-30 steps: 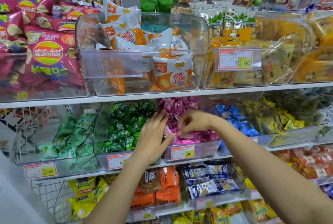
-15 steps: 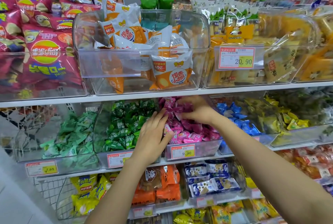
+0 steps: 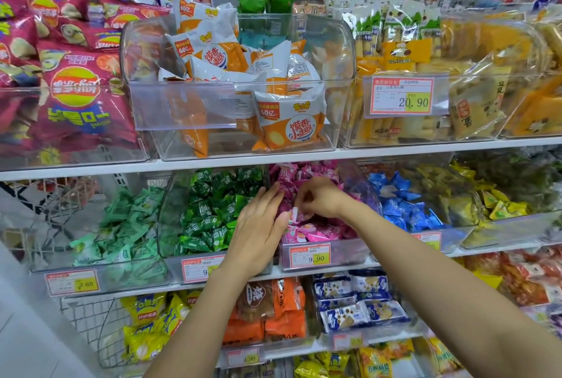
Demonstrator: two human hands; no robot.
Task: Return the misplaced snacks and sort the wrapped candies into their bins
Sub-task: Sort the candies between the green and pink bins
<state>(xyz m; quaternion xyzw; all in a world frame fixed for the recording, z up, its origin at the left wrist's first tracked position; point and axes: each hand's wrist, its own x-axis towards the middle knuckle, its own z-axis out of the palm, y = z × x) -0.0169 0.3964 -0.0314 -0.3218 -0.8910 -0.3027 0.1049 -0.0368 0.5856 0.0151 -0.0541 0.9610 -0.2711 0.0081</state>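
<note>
Head camera shows my left hand (image 3: pixel 261 225) flat, fingers straight and released, resting against the left wall of the pink bin (image 3: pixel 349 254) at the front edge of the middle shelf (image 3: pixel 395 259). My right hand (image 3: pixel 322 198) curls inside that bin, pinching a pink candy (image 3: pixel 294 215); green candies (image 3: pixel 213 210) lie just left.

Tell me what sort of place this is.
Most likely a shop's snack aisle: shelves carry clear bins of wrapped candies, printed price tags hang on the bin fronts, and crisp bags fill the top row.
</note>
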